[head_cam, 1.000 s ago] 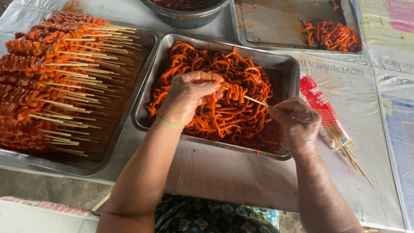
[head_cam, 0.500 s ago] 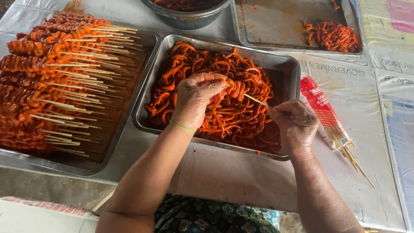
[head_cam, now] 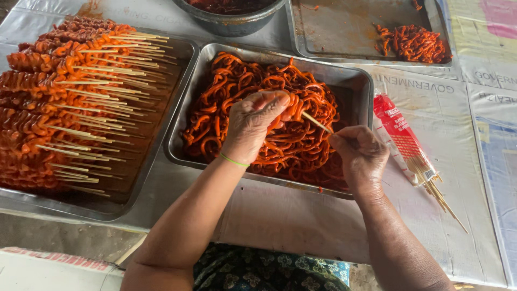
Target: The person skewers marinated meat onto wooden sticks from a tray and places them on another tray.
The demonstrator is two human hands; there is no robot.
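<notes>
My left hand point(head_cam: 253, 126) pinches an orange marinated strip point(head_cam: 293, 105) over the middle metal tray point(head_cam: 353, 81), which is heaped with more strips of the same kind. A thin bamboo skewer point(head_cam: 316, 122) is gripped in my right hand point(head_cam: 358, 153), and its tip points into the strip that the left fingers hold. A green band circles my left wrist.
A larger tray point(head_cam: 161, 134) on the left is stacked with several finished skewers point(head_cam: 59, 108). A red packet of bare bamboo sticks point(head_cam: 406, 143) lies at the right. Behind stand a dark bowl point(head_cam: 231, 21) and another tray point(head_cam: 344, 43) with a small orange pile.
My left hand has drawn the strip a little further along the skewer tip. Both hands stay over the middle tray, almost where they were.
</notes>
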